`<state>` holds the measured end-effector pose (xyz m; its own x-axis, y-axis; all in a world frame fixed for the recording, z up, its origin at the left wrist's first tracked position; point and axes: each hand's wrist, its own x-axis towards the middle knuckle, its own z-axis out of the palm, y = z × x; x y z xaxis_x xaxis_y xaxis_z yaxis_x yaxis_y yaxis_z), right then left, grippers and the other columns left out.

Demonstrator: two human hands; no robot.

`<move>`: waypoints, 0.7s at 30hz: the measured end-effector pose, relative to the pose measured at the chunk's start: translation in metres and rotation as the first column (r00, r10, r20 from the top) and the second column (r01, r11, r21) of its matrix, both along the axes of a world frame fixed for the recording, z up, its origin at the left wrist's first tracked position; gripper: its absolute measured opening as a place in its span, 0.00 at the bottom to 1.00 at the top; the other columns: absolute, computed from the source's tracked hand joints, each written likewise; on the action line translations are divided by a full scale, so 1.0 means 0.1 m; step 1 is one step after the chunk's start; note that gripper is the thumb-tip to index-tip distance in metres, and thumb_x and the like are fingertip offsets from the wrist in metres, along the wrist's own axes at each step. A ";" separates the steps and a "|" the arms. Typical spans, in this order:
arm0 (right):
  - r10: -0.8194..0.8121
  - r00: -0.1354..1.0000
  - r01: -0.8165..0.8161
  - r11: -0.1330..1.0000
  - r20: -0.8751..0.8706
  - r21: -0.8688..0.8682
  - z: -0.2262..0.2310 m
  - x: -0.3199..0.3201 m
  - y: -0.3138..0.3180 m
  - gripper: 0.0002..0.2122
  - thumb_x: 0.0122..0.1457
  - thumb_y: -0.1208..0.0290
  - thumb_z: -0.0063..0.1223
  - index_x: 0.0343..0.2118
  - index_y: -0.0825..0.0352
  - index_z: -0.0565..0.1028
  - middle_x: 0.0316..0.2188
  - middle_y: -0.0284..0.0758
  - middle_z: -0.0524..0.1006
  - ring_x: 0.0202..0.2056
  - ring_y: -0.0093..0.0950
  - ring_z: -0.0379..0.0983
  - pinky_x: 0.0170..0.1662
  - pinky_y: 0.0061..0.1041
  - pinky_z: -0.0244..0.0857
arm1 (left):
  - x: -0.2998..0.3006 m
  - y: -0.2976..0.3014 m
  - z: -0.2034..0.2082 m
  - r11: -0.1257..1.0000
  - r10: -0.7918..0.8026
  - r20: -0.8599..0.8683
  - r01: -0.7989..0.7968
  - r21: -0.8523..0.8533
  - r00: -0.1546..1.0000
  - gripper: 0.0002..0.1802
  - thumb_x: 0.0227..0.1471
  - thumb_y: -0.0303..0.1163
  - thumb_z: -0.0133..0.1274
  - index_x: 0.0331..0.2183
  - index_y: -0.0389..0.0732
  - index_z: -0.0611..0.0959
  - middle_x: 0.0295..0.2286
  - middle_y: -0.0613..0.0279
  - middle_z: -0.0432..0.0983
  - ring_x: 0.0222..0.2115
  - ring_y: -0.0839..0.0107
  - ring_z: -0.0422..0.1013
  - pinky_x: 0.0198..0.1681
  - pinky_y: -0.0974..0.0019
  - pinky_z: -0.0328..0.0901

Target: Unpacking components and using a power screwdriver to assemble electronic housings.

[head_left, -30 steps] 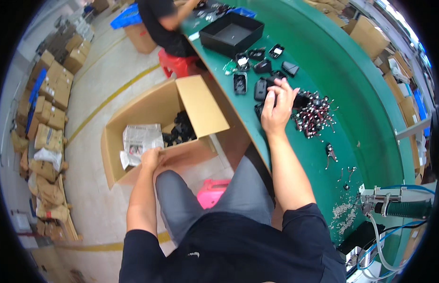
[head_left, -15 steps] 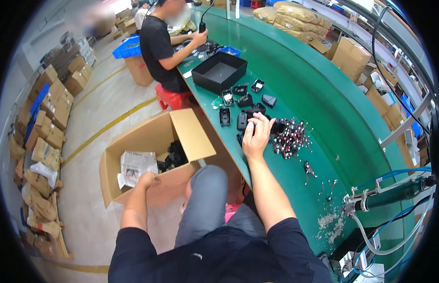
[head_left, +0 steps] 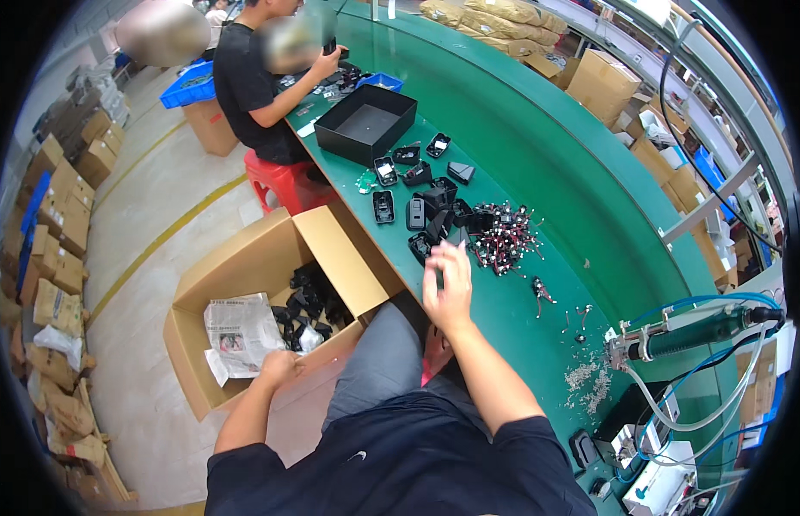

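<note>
My left hand (head_left: 279,368) is closed on the near edge of an open cardboard box (head_left: 189,344) at the left. A newspaper sheet (head_left: 235,331) and several black plastic parts (head_left: 307,297) lie inside it. My right hand (head_left: 447,288) hovers over the bench edge, fingers loosely bent and apart, with nothing visible in it. Just beyond its fingertips sits a cluster of black plastic housings (head_left: 417,213), some upturned and open. A heap of small wired components (head_left: 507,239) in red, black and white lies right of them.
A black tray (head_left: 331,142) stands farther up the green bench (head_left: 537,344). Beyond it a co-worker (head_left: 254,77) sits on a red stool (head_left: 275,185). A machine with a green cylinder and hoses (head_left: 696,335) occupies the right, near scattered small pale pieces (head_left: 589,385).
The view has shifted. The cardboard box has come nearer to me with my left hand on its edge. My right hand has drawn back from the housings and the wired heap.
</note>
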<state>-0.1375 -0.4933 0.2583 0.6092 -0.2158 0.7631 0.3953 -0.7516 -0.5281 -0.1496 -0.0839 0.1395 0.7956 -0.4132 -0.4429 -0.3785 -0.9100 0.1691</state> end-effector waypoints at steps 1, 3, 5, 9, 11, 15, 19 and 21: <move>0.028 1.000 -0.028 0.999 0.002 -0.028 0.03 -0.16 0.00 0.09 0.48 0.84 0.56 0.32 0.66 0.73 0.38 0.40 0.77 0.47 0.43 0.74 0.59 0.49 0.62 | -0.02 -0.06 0.02 1.000 -0.003 -0.042 0.003 0.020 0.999 0.14 0.48 0.47 0.59 0.34 0.52 0.89 0.31 0.52 0.82 0.33 0.52 0.78 0.38 0.51 0.72; 0.125 0.991 -0.124 0.992 -0.055 0.017 0.11 -0.50 0.09 0.09 0.45 0.86 0.55 0.30 0.67 0.74 0.33 0.40 0.78 0.40 0.42 0.75 0.46 0.38 0.69 | -0.06 -0.11 0.12 1.000 -0.008 -0.056 0.008 -0.009 0.998 0.13 0.48 0.47 0.59 0.34 0.52 0.88 0.31 0.52 0.82 0.33 0.53 0.78 0.38 0.50 0.71; 0.227 0.965 -0.229 0.973 -0.132 0.000 0.09 -0.85 0.21 0.09 0.43 0.87 0.54 0.28 0.67 0.74 0.30 0.39 0.79 0.35 0.39 0.77 0.39 0.34 0.72 | -0.15 -0.10 0.15 1.000 0.006 -0.068 -0.007 -0.022 0.998 0.13 0.48 0.46 0.60 0.34 0.52 0.88 0.30 0.53 0.82 0.33 0.53 0.78 0.38 0.50 0.71; 0.377 0.828 -0.298 0.923 -0.414 0.244 -0.20 -1.49 0.33 0.08 0.49 0.85 0.56 0.32 0.68 0.76 0.34 0.39 0.79 0.36 0.38 0.78 0.40 0.32 0.73 | -0.09 -0.10 0.17 0.999 -0.004 0.012 0.005 -0.050 1.000 0.10 0.49 0.43 0.59 0.34 0.52 0.87 0.30 0.56 0.82 0.34 0.53 0.78 0.38 0.50 0.71; 0.372 0.747 -0.221 0.921 -0.551 0.322 -0.35 -1.70 0.27 0.07 0.51 0.83 0.56 0.34 0.67 0.77 0.35 0.39 0.79 0.38 0.38 0.78 0.42 0.32 0.73 | -0.01 -0.08 0.18 0.996 -0.018 0.021 0.020 -0.083 1.000 0.10 0.49 0.41 0.58 0.34 0.52 0.86 0.30 0.56 0.82 0.34 0.53 0.78 0.38 0.49 0.71; 0.251 0.623 -0.060 0.960 -0.741 0.275 -0.39 -2.20 0.01 0.10 0.59 0.73 0.55 0.43 0.66 0.77 0.41 0.43 0.78 0.46 0.43 0.74 0.51 0.39 0.68 | 0.01 -0.01 0.17 1.000 0.032 -0.001 -0.032 -0.001 1.000 0.16 0.48 0.37 0.60 0.42 0.54 0.85 0.35 0.55 0.81 0.37 0.52 0.77 0.40 0.50 0.71; -0.106 0.387 0.317 0.948 -0.916 0.024 -0.51 -2.97 -0.19 0.17 0.64 0.66 0.48 0.54 0.68 0.72 0.52 0.52 0.73 0.54 0.53 0.68 0.58 0.44 0.60 | -0.15 -0.67 0.62 0.935 -0.113 0.571 0.282 -0.216 0.813 0.29 0.44 0.26 0.61 0.51 0.47 0.78 0.46 0.49 0.74 0.44 0.43 0.72 0.47 0.50 0.68; -0.183 0.359 0.593 0.802 -0.915 0.073 -0.67 -3.30 -0.09 0.18 0.65 0.66 0.46 0.55 0.70 0.71 0.53 0.54 0.72 0.55 0.54 0.67 0.59 0.44 0.59 | -0.21 -0.86 0.69 0.785 -0.139 0.350 0.319 -0.531 0.926 0.30 0.44 0.25 0.62 0.51 0.39 0.75 0.48 0.47 0.72 0.45 0.41 0.70 0.49 0.51 0.67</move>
